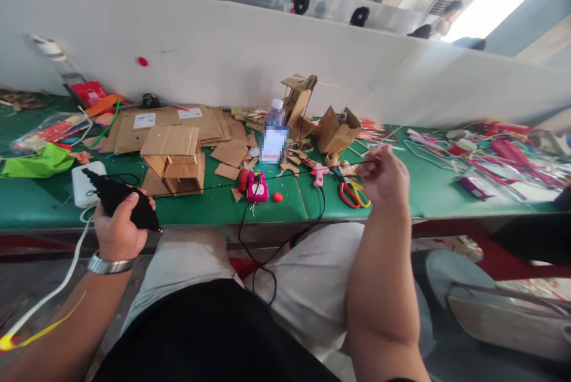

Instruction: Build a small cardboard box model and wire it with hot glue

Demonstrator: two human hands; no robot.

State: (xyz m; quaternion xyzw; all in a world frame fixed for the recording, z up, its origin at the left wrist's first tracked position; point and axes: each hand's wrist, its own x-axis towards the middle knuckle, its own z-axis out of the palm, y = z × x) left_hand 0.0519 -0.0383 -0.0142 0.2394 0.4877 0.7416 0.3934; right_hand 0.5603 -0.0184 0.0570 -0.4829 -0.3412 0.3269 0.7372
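Observation:
My left hand [122, 230] is wrapped round a bundle of black yarn [125, 202] at the table's front left edge. A strand stretches from the bundle across the table to my right hand [387, 177], raised on the right with its fingers pinched on the yarn. Below and left of that hand lie scissors [352, 193] with red and yellow handles and a pink glue gun [319, 174]. The strand passes in front of a cardboard structure [173, 159] and close to a pink box-like device [257, 187].
On the green table [285, 210] are flattened cardboard [169, 126], a plastic bottle [276, 113], an open cardboard box [339, 131] and a white power strip [87, 182]. Cables hang over the front edge. Coloured craft materials [504, 156] are heaped at right. A white partition [223, 49] stands behind.

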